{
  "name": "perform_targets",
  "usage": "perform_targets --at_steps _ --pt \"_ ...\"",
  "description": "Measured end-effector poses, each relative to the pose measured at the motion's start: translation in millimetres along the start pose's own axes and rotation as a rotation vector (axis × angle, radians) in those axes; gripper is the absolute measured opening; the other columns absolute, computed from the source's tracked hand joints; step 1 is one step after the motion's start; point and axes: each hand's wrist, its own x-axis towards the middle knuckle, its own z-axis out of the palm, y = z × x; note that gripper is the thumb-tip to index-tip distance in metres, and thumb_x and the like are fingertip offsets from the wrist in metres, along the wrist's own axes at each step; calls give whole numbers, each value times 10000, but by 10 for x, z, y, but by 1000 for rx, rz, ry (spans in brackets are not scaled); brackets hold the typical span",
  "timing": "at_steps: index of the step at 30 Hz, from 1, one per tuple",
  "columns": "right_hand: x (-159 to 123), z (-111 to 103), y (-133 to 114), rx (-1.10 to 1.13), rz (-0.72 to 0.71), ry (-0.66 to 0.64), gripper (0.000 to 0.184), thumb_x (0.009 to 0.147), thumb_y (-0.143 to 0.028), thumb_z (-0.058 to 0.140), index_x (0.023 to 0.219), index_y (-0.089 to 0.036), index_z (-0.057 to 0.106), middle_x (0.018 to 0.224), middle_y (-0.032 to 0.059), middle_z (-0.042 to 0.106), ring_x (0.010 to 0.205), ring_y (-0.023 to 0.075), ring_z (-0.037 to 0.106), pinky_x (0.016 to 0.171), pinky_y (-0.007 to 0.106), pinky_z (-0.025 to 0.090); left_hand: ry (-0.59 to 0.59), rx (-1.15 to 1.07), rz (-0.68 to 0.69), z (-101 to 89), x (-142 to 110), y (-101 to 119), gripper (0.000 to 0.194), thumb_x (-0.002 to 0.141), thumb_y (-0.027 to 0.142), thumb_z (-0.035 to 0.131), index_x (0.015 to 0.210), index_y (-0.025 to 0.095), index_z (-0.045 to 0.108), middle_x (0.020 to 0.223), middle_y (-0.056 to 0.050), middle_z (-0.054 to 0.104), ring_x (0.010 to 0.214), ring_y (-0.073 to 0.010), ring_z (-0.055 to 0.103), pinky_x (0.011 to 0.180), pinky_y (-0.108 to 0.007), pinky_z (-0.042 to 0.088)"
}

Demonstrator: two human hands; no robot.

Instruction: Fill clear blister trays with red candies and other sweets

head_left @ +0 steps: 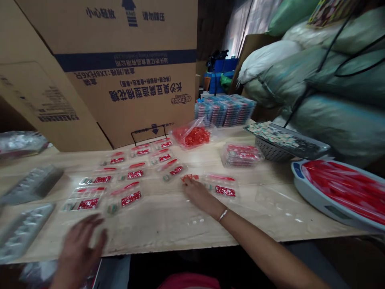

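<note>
My right hand (200, 196), with a silver bracelet at the wrist, reaches to the middle of the table. Its fingers are pinched down at a few small red pieces (192, 177); their exact kind is too small to tell. Just right of it lies a clear plastic tray (225, 190) holding a red patterned packet and a red stick-like item. Above the table's front left edge is my left hand (84, 247), blurred, fingers apart and holding nothing. Several similar filled trays (124, 196) lie in rows between and beyond my hands.
A large cardboard box (144, 80) stands behind the trays. Further right are a bag of red pieces (195, 136), stacked trays (242, 154), a basket of small packets (273, 138) and a tub of red items (345, 192). Grey moulded trays (24, 228) lie at left.
</note>
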Motion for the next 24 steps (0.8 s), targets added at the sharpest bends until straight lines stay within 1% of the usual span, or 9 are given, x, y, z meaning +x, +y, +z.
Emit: perform_targets --at_steps 2,4,7,9,11,15,18,21,24 --pt "-136 29 10 25 16 9 199 822 17 470 906 -104 604 1066 138 583 898 191 604 772 303 491 -67 -74 194 296 64 609 201 838 272 552 1038 248 559 1051 -63 649 971 -235 609 818 -365 495" --pt "-349 71 5 177 1 31 144 826 -21 509 858 -128 598 948 75 595 789 142 602 690 239 487 -215 -115 328 554 100 1062 294 842 269 559 1134 236 541 1181 -87 634 1071 -254 591 884 -404 488" --pt "-675 184 -39 550 -116 75 87 822 -78 590 807 -163 603 836 13 596 737 111 590 660 198 469 -364 -190 355 791 138 1389 232 845 230 555 1077 219 568 1225 -92 626 1105 -259 587 922 -435 485" --pt "-812 273 -89 655 -188 118 66 830 -117 619 801 -177 613 822 11 615 779 126 594 707 219 466 -420 -246 325 845 156 1432 154 841 196 549 988 204 594 1201 -94 638 1102 -252 591 920 -411 496" --pt "-862 339 -141 622 -192 179 59 845 -143 616 802 -182 612 823 19 627 808 142 588 736 240 460 -444 -283 314 834 167 1410 147 837 183 546 971 190 607 1192 -105 640 1114 -254 587 918 -392 502" --pt "-810 357 -205 403 -178 199 85 888 -155 555 813 -178 587 814 29 620 784 153 559 718 254 452 -522 -361 314 729 275 1336 163 804 169 557 946 191 633 1168 -100 652 1105 -258 594 910 -370 508" --pt "-755 331 -231 193 -279 144 113 890 -134 545 790 -173 583 810 39 618 772 167 541 704 270 444 -631 -460 198 751 586 1342 107 785 174 563 851 202 642 1001 -64 695 937 -213 650 803 -306 529" --pt "-726 307 -266 109 -308 115 116 881 -118 552 786 -171 593 835 42 627 781 173 542 708 276 443 -570 -468 -26 1006 1080 1444 141 783 131 548 872 189 640 957 -70 688 923 -212 642 840 -318 494" --pt "-756 240 -282 187 -261 89 98 873 -124 560 790 -163 594 833 35 628 786 167 557 729 268 453 -486 -461 -127 1388 1511 1573 180 756 54 524 849 175 620 1013 -103 668 998 -234 611 901 -356 445"
